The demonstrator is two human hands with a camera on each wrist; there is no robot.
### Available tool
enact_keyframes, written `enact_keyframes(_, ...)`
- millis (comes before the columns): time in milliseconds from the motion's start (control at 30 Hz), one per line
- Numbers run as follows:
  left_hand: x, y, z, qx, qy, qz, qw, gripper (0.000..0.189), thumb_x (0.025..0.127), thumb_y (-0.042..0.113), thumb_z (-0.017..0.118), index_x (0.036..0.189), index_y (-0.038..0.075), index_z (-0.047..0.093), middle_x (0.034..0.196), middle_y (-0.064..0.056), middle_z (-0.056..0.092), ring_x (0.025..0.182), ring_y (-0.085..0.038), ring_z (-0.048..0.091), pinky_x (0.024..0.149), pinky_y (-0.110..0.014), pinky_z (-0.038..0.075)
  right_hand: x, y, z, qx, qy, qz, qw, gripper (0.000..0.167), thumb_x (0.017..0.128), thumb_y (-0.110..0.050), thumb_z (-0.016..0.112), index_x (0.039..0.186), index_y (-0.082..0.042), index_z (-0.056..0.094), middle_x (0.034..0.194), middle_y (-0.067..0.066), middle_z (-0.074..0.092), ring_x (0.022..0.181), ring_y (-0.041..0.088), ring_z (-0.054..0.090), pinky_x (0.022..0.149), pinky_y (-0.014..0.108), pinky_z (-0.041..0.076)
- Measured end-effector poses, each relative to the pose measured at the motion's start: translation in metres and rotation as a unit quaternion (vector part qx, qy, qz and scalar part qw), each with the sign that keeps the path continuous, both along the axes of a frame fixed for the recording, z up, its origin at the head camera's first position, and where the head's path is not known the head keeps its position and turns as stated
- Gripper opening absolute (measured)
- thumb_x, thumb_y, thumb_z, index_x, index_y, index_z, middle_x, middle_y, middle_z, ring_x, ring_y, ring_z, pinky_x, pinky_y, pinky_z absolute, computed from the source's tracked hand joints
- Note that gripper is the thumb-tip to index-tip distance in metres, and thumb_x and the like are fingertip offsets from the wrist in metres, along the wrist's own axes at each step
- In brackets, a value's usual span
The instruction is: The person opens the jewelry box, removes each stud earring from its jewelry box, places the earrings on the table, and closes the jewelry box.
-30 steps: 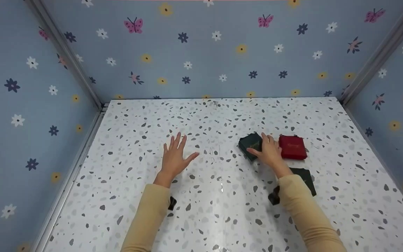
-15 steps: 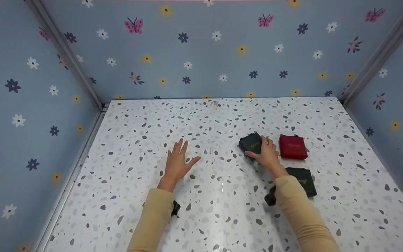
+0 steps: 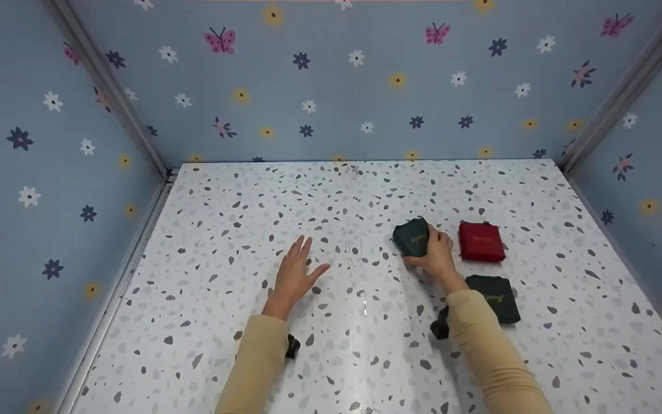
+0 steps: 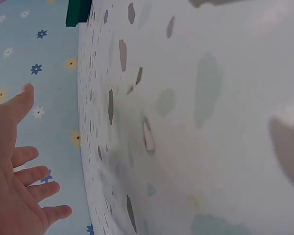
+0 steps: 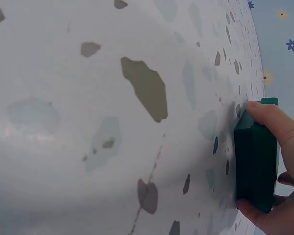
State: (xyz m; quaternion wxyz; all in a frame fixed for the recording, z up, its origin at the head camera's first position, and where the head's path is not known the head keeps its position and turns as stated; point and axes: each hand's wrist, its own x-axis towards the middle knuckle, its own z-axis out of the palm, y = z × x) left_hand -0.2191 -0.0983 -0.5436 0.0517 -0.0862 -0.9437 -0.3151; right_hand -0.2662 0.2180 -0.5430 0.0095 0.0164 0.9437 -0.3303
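My right hand point(image 3: 438, 253) grips a small dark green jewelry box point(image 3: 411, 237) with gold lettering, right of the middle of the table. In the right wrist view, thumb and finger span opposite sides of this green box point(image 5: 257, 161), which sits close against the speckled surface. A red jewelry box point(image 3: 481, 242) lies just right of that hand. Nearer to me, beside the right forearm, is a second dark green box point(image 3: 495, 298). My left hand point(image 3: 295, 277) hovers left of the middle, fingers extended and thumb spread, with nothing in it; the left wrist view shows this hand point(image 4: 19, 171) too.
The white speckled table point(image 3: 331, 195) is bounded by a blue flowered back wall point(image 3: 342, 80) and similar panels on the left and right. Grey metal strips run along the corners. Dark wrist-worn devices show under both sleeves.
My left hand has drawn back slightly toward me. The right hand's fingers and thumb have settled around the green box's edges, which stays in nearly the same place.
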Motion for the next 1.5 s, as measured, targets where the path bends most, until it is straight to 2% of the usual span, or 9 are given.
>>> enact_keyframes(100,0.001,0.001,-0.002,0.019,-0.015,0.003,0.9997,0.075,0.081,0.042,0.059,0.138,0.005,0.028,0.142,-0.016,0.021,0.129,-0.031,0.021,0.103,-0.041,0.02,-0.001,0.0,-0.001,0.007,-0.003,-0.002,1.0,0.098,0.066,-0.027,0.077,0.138,0.002,0.017,0.124,0.03,0.025,0.115,0.039,0.022,0.095,0.049,0.027)
enact_keyframes(367,0.006,0.005,-0.004,0.057,-0.049,0.008,0.9971,0.078,0.081,0.043,0.058,0.14,0.005,0.023,0.143,-0.017,0.018,0.129,-0.032,0.02,0.102,-0.042,0.022,-0.001,-0.001,-0.002,0.022,-0.016,-0.008,0.9996,0.1,0.063,-0.027,0.077,0.14,-0.004,0.017,0.125,0.031,0.024,0.116,0.04,0.021,0.094,0.049,0.03)
enact_keyframes(767,0.008,0.011,-0.007,0.09,-0.072,0.004,0.9933,0.076,0.083,0.035,0.06,0.139,0.002,0.022,0.141,-0.018,0.02,0.128,-0.031,0.022,0.103,-0.039,0.021,0.001,0.0,0.0,0.041,-0.009,0.002,0.9991,0.101,0.061,-0.026,0.076,0.14,-0.002,0.018,0.128,0.032,0.023,0.118,0.041,0.022,0.095,0.049,0.029)
enact_keyframes(1133,0.011,0.016,-0.005,0.082,-0.102,0.004,0.9913,0.075,0.083,0.035,0.059,0.139,0.003,0.021,0.141,-0.015,0.021,0.129,-0.027,0.022,0.104,-0.035,0.019,0.007,0.003,0.004,0.037,-0.015,0.013,0.9991,0.103,0.06,-0.021,0.078,0.141,-0.007,0.017,0.131,0.03,0.023,0.117,0.04,0.024,0.094,0.05,0.031)
enact_keyframes(1333,0.011,0.015,-0.004,0.075,-0.102,-0.005,0.9919,0.075,0.083,0.035,0.059,0.139,0.003,0.022,0.141,-0.014,0.022,0.129,-0.026,0.022,0.104,-0.035,0.019,0.01,0.003,0.007,0.041,-0.012,0.016,0.999,0.108,0.055,-0.019,0.079,0.142,-0.009,0.016,0.131,0.03,0.023,0.117,0.041,0.025,0.094,0.05,0.031)
enact_keyframes(1500,0.012,0.016,-0.004,0.074,-0.092,-0.021,0.9927,0.073,0.083,0.033,0.06,0.138,0.001,0.024,0.14,-0.017,0.024,0.128,-0.028,0.023,0.104,-0.036,0.019,0.014,0.001,0.008,0.044,0.0,0.035,0.9984,0.105,0.057,-0.021,0.079,0.141,-0.006,0.018,0.13,0.03,0.024,0.117,0.039,0.024,0.094,0.05,0.031)
